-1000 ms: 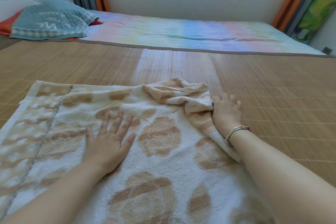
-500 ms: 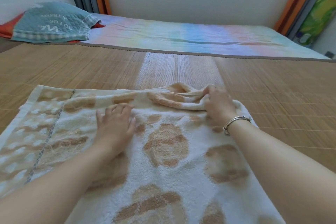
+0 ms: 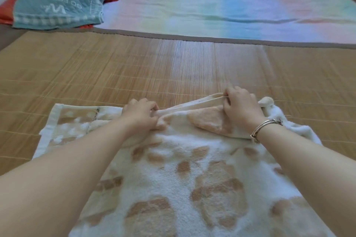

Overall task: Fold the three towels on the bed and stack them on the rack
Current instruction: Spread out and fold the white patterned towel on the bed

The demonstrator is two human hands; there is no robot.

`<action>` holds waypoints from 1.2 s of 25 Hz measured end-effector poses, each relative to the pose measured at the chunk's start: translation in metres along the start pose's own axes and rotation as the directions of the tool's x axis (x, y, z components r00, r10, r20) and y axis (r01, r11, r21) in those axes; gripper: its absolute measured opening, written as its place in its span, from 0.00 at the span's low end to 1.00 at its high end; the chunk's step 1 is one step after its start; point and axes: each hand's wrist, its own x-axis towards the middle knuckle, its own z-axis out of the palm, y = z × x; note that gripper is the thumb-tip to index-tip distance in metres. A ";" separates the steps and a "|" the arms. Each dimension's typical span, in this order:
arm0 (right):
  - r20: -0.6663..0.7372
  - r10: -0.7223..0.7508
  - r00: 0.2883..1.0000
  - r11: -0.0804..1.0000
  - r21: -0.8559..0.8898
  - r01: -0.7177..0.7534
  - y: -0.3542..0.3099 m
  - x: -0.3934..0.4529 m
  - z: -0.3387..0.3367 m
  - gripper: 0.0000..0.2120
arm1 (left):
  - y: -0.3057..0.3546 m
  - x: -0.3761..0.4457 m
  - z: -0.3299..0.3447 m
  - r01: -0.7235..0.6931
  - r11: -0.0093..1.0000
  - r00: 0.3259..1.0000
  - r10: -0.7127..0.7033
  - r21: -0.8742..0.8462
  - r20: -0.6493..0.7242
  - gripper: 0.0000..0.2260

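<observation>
A white towel with tan patches (image 3: pixel 179 175) lies spread on the bamboo mat (image 3: pixel 134 71) in front of me. Its far edge is bunched and partly folded back. My left hand (image 3: pixel 141 114) pinches that far edge near the middle. My right hand (image 3: pixel 240 107), with a silver bangle on the wrist, grips the same edge farther right, and the hem is stretched taut between the two hands. The towel's far right corner (image 3: pixel 266 101) sticks up crumpled behind my right hand. No other towel and no rack are in view.
A teal quilted pillow with white lettering (image 3: pixel 57 0) lies at the far left on something red. A pastel rainbow sheet (image 3: pixel 221 9) covers the far half of the bed. Bare mat stretches to the left, right and beyond the towel.
My left hand left the flat towel surface, moved forward and took hold of the far edge. My right hand shifted along that edge and now pulls it taut. The view tilted down and closer.
</observation>
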 end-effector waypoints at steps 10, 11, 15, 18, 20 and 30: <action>0.356 0.322 0.877 0.946 -0.080 -0.315 0.050 0.036 -0.022 0.12 | 0.030 0.035 -0.014 0.021 0.966 0.987 0.021 -0.258 0.160 0.05; 0.487 0.284 0.826 0.957 -0.088 -0.277 0.054 0.040 -0.027 0.15 | 0.035 0.037 -0.010 0.011 0.952 0.986 0.041 -0.307 0.161 0.05; 0.717 0.161 0.678 0.986 -0.086 -0.143 0.051 0.050 -0.031 0.10 | 0.039 0.041 -0.006 -0.010 0.941 0.984 0.069 -0.338 0.163 0.03; 0.413 0.255 0.874 0.966 -0.151 -0.210 0.049 0.057 -0.042 0.09 | 0.028 0.043 -0.013 0.022 0.953 0.982 0.037 -0.302 0.187 0.06; 0.187 0.336 0.923 0.929 -0.230 -0.291 0.054 0.069 -0.054 0.02 | 0.024 0.047 -0.019 0.036 0.964 0.977 0.022 -0.262 0.214 0.07; 0.207 0.621 0.756 0.691 0.311 -0.653 0.095 0.097 -0.034 0.12 | 0.015 0.063 -0.023 0.049 0.989 0.989 -0.029 -0.138 0.145 0.05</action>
